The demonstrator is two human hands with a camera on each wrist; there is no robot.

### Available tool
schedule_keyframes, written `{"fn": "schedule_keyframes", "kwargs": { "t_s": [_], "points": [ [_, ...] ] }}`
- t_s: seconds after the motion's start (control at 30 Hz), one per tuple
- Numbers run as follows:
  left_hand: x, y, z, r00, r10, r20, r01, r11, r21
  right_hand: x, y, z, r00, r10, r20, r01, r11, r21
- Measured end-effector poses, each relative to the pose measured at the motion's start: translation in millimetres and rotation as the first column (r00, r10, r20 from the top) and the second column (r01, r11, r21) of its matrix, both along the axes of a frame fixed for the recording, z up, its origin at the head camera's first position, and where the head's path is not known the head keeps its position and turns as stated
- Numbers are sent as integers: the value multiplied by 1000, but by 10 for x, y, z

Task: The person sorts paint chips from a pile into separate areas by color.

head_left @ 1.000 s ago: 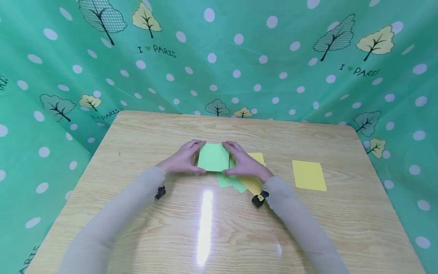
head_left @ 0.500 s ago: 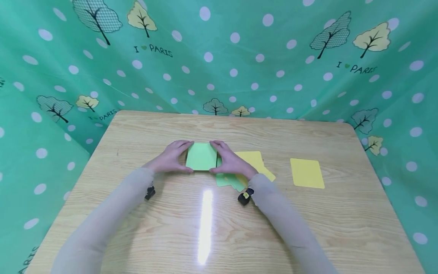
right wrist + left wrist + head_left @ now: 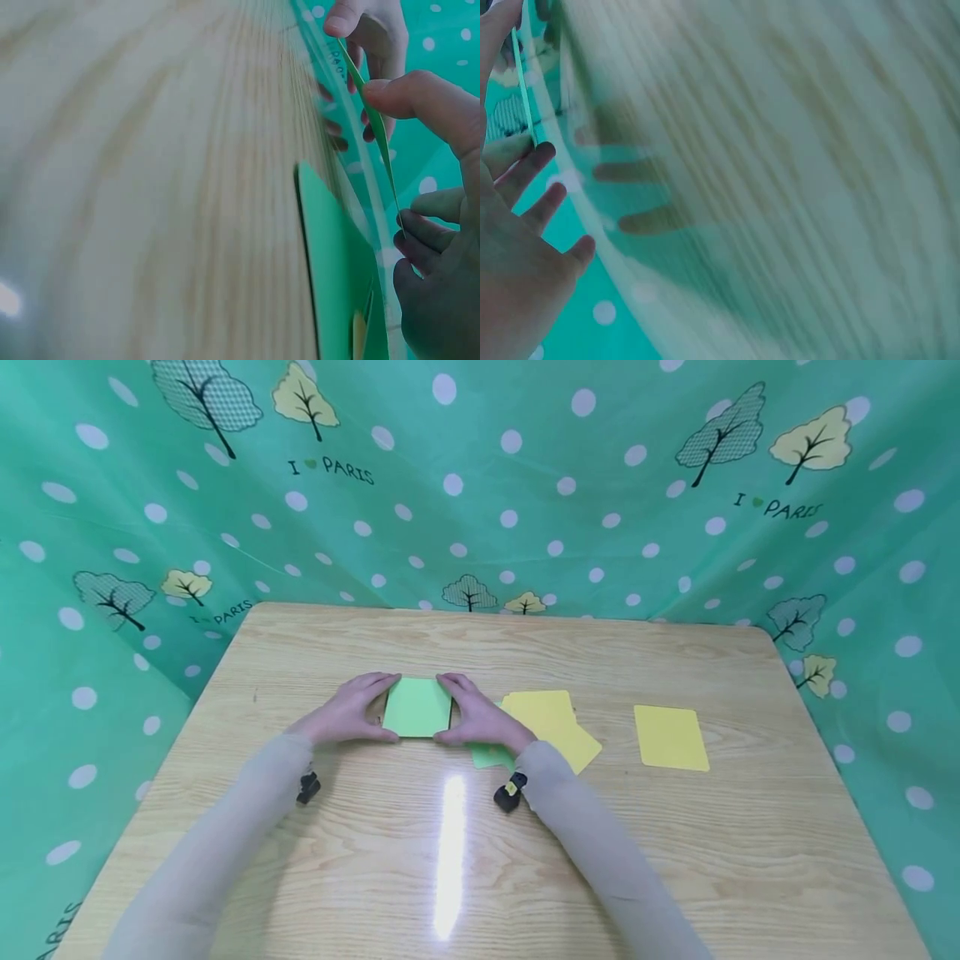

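Head view: fingers [image 3: 372,682] around green card [image 3: 417,707]

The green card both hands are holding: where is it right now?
In the head view the green card sits left of table centre, held between the left hand and right hand, just left of the yellow cards.

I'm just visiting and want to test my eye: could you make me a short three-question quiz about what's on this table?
1. True or false: both hands hold the green card by its side edges.
2. What colour is the lone card lying apart near the table's right side?
3. The left hand is: A) flat on the table, B) gripping the green card's left edge, C) touching a yellow card.

Key: 1 true; 2 yellow; 3 B.
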State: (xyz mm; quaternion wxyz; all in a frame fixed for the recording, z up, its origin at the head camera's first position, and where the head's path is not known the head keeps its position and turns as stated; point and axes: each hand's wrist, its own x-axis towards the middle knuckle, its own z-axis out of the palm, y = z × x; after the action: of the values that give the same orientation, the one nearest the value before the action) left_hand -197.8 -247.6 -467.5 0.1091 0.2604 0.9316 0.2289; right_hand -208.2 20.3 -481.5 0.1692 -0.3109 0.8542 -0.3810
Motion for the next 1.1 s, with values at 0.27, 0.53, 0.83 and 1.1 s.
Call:
{"fn": "schedule_keyframes", "kwargs": {
  "t_s": [0.27,0.53,0.83,1.1],
  "points": [
    [19,-185,-29,998,27,54,-29,999,26,9,-188,-16,1000,10,0,-10,1000,-17],
    [54,-332,-8,996,59,67,-61,998,17,7,-385,-69,1000,8,-14,-8,1000,-1],
    [100,-491,-14,991,84,100,-85,996,8,58,-561,-75,990,8,-141,12,990,143],
    [86,-518,-86,992,68,105,-70,997,22,68,-575,-68,990,14,-139,17,975,221]
  ]
}}
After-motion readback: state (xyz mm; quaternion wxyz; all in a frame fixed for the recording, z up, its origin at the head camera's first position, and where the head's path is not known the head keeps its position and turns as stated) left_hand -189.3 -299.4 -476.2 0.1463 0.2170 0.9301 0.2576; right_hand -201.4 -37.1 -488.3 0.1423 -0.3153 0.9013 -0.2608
